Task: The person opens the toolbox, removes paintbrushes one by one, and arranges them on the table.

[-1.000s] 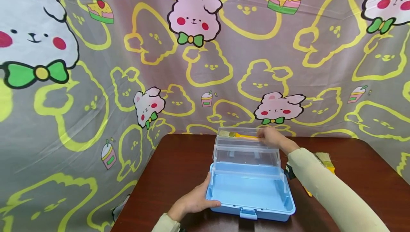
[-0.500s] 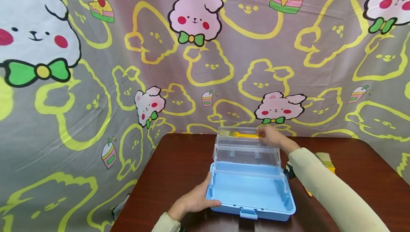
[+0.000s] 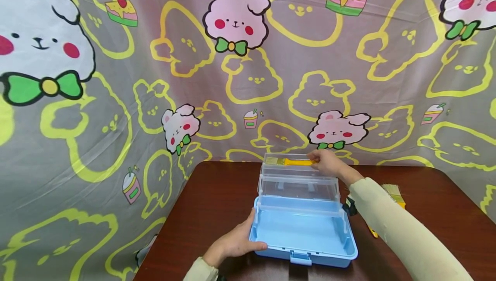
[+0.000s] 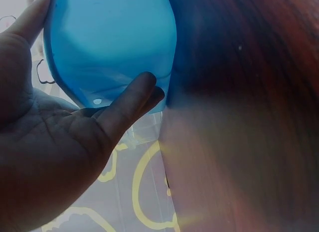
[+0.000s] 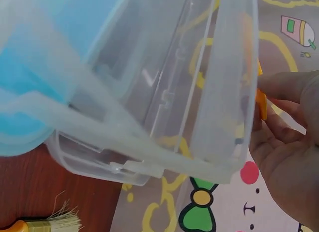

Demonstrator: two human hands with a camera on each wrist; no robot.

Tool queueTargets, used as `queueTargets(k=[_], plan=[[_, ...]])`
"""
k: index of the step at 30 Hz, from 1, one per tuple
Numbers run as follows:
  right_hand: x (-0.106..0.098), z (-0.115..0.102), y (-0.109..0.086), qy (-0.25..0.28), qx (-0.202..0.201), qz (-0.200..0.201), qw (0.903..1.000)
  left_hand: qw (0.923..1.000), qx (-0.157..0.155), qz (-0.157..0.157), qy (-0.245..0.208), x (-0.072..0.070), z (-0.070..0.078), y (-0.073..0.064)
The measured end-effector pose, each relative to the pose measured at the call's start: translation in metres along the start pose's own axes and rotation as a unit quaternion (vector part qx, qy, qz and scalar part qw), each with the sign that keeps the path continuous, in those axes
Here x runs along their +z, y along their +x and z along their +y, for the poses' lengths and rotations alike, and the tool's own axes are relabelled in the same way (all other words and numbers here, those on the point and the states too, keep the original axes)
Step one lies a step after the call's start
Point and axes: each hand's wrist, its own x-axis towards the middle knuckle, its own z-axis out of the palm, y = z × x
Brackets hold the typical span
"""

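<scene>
A light-blue toolbox [image 3: 304, 233] stands with its clear trays raised in steps at the back. At its front left corner my left hand [image 3: 234, 240] rests with thumb and fingers spread in a wide V, fingers along the left wall and thumb across the front; the left wrist view shows these digits fairly straight against the blue plastic [image 4: 112, 42]. At the topmost clear tray [image 5: 219, 102], my right hand [image 3: 327, 163] pinches the end of a paintbrush [image 3: 296, 162] with a yellow-orange handle. The bristles point left, and the brush overlaps the tray.
Right of the box, another paintbrush [image 3: 394, 192] lies on the dark wooden table [image 3: 221, 195], partly behind the right sleeve [image 3: 395, 225]. Another yellow handle [image 3: 372, 232] shows beside the box. A patterned curtain [image 3: 248, 78] borders the table behind and at left.
My right hand has shifted slightly left, and the paintbrush handle sits a little higher, with more of it showing. My left hand and the toolbox have stayed in place.
</scene>
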Motion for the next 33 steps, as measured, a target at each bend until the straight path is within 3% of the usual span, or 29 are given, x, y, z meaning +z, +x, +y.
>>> queueTargets(k=[9,19,33], plan=[[0.000,-0.010,-0.002,0.022,-0.010,-0.001,0.9997,0.9998,0.015,-0.004,-0.010,-0.001,0.001,0.000],[0.004,-0.014,-0.003,0.054,-0.017,-0.019,0.9982,0.9999,-0.008,-0.001,0.008,0.000,0.002,-0.002],[0.012,-0.024,-0.001,0.041,-0.032,-0.032,0.9981,1.0000,-0.003,-0.001,-0.001,0.000,0.002,-0.001]])
